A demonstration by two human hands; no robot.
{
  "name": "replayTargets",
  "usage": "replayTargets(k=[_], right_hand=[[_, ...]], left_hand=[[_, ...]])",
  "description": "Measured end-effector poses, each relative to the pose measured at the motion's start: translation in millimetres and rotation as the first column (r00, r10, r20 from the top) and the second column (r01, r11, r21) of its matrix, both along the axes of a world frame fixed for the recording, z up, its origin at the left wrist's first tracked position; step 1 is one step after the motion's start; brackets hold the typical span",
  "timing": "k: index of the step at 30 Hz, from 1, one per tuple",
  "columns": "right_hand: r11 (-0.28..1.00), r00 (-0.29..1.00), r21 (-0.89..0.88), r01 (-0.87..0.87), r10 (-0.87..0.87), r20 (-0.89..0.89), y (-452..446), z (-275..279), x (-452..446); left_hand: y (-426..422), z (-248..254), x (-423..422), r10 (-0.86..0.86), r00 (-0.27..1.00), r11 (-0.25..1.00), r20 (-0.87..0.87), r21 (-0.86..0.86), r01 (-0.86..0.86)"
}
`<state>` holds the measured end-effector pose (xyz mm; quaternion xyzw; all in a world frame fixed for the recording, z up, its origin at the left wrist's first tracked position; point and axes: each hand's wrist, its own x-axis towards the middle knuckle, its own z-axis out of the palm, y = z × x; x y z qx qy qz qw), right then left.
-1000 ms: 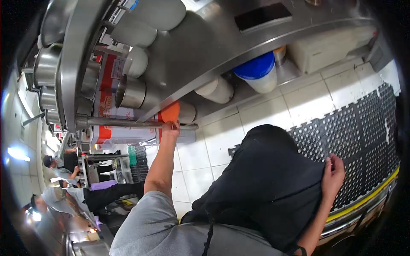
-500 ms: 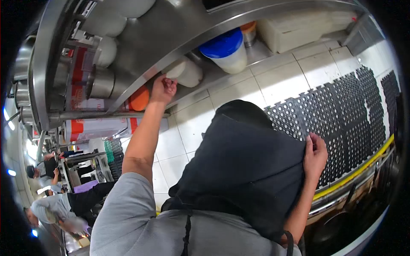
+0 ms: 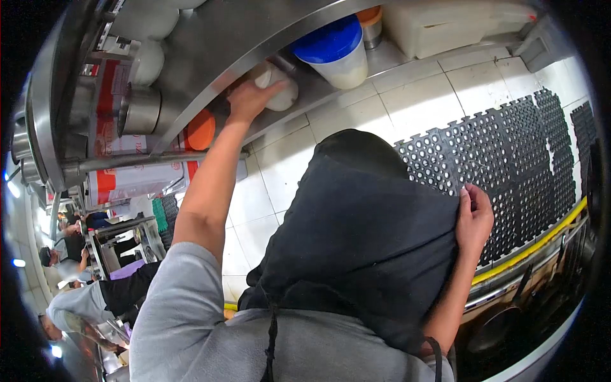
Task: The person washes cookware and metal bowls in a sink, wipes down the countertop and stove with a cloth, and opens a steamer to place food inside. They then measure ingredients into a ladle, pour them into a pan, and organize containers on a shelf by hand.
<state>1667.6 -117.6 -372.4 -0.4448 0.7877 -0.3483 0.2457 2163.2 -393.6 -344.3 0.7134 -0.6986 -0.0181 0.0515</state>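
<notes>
My left hand [image 3: 250, 100] reaches under the steel counter and lies against a whitish container [image 3: 283, 89] on the lower shelf. Its thumb is stretched out across the container, and the other fingers are partly hidden behind it. To one side is an orange lid [image 3: 201, 130], to the other a translucent tub with a blue lid [image 3: 330, 41]. My right hand [image 3: 475, 219] is at the edge of the black apron [image 3: 363, 235], thumb and fingers pinched together on the cloth.
A steel counter [image 3: 254, 32] with metal pots [image 3: 140, 109] runs along the top. Black perforated mats [image 3: 496, 159] lie on the tiled floor. A yellow-edged rail and pans [image 3: 493, 328] are at the right. Co-workers [image 3: 83, 309] stand at the lower left.
My left hand has moved from beside the orange lid to the whitish container, and its thumb has spread over it. The view has shifted along the counter. My right hand stays at the apron's edge.
</notes>
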Motion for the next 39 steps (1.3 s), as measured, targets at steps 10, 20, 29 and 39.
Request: replayTargets(k=[10, 20, 29, 39], right_hand=[[1.0, 0.997, 0.011, 0.029, -0.03, 0.073, 13.7, -3.2, -10.4], [0.999, 0.994, 0.038, 0.021, -0.025, 0.111, 6.8, 0.9, -2.6], [0.999, 0.999, -0.012, 0.039, -0.039, 0.024, 17.0, -4.2, -8.1], [0.998, 0.997, -0.014, 0.067, -0.066, 0.044, 7.6, 28.2, 11.2]], left_hand=[[14.0, -31.7, 139.0, 0.173, 0.934, 0.957, 0.311, 0.173, -0.234], [4.1, 22.1, -104.2, 0.396, 0.07, 0.905, -0.916, 0.376, -0.2], [-48.3, -18.7, -98.0, 0.407, -0.051, 0.881, -0.912, 0.406, -0.244], [12.1, 6.7, 33.6, 0.58, 0.103, 0.762, -0.808, 0.494, -0.419]])
